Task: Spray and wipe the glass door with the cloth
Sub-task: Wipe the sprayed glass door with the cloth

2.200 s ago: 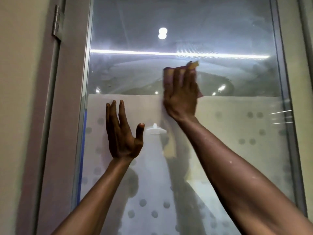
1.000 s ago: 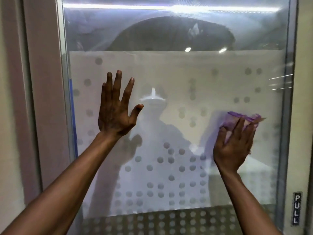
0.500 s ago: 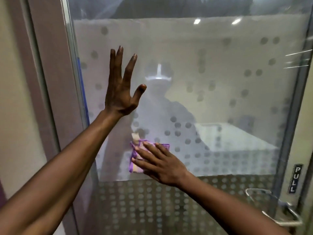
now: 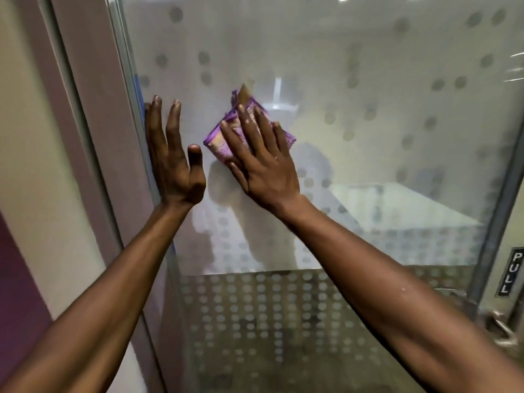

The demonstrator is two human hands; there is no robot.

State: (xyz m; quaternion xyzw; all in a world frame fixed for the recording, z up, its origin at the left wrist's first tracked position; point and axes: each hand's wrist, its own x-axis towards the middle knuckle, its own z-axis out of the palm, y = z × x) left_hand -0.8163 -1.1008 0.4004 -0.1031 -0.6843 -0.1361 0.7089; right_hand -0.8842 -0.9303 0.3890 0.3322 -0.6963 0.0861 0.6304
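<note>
The glass door point(image 4: 368, 109) fills most of the view, frosted with a pattern of grey dots. My right hand point(image 4: 263, 163) lies flat against the glass, pressing a folded purple-edged cloth point(image 4: 224, 137) under its fingers. Just to the left, my left hand point(image 4: 173, 163) rests open against the pane near its left edge, fingers pointing up, holding nothing. No spray bottle is in view.
A grey door frame point(image 4: 93, 109) runs down the left beside a beige wall point(image 4: 34, 137). At the lower right are a metal door handle point(image 4: 502, 327) and a black PULL label point(image 4: 511, 275) on the right frame.
My right hand has slid the cloth up and slightly right across the glass, close to the left hand. The view has tilted further down; the left hand stays planted on the pane.
</note>
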